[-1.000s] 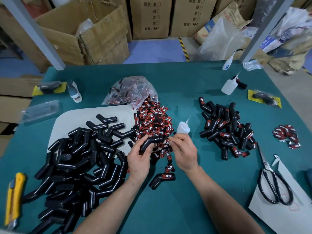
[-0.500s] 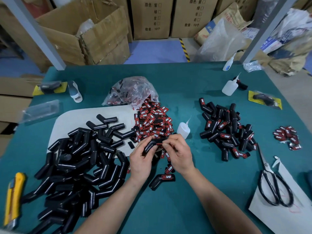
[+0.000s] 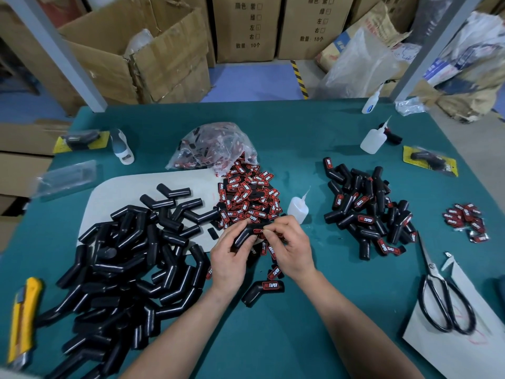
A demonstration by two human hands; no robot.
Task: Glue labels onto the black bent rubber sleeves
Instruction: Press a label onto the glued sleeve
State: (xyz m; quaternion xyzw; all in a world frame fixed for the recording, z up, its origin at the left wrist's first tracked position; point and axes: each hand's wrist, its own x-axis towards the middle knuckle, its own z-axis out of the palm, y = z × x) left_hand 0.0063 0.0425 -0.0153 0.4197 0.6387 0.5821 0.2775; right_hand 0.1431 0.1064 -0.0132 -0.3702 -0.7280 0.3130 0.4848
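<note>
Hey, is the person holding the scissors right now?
No, the scissors lie untouched off to the right, while the left hand and the right hand both grip a black bent sleeve.

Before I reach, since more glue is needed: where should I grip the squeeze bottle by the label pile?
Grip the squeeze bottle round its body, coming from the right: it stands upright, thin nozzle up, with the label pile at its left.

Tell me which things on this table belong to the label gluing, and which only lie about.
In the job:
left hand holding a black bent rubber sleeve; right hand pinching a red-and-black label on it; small clear plastic squeeze bottle; heap of loose labels.

Lying about:
black-handled steel scissors; yellow plastic utility knife.
</note>
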